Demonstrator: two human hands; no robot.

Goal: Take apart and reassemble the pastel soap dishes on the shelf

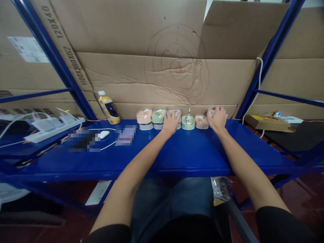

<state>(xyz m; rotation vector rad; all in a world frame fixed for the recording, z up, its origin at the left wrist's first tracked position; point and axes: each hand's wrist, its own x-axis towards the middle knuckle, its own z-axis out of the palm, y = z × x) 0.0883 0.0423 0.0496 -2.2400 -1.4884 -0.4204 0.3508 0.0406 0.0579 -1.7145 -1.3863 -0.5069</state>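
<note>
A row of small round pastel boxes with clear lids stands along the back of the blue shelf. At its left end a peach box [144, 116] sits stacked on a pale one, and beside it a green box [159, 115] tops another pale one. My left hand [171, 122] is closed around the upper part of the third stack, whose pale lid [174, 111] shows above my fingers. A single green box [188, 122] and a single pink box [201, 122] stand between my hands. My right hand [217, 118] grips a box at the right end, mostly hidden by my fingers.
Left on the blue shelf [192, 152] are a yellow drink bottle [109, 107], a white earphone case [104, 134], cables and two blurred items. A power strip [54, 130] lies farther left. Cardboard [121, 77] backs the shelf; blue posts [270, 57] flank it. An open carton [269, 123] lies right.
</note>
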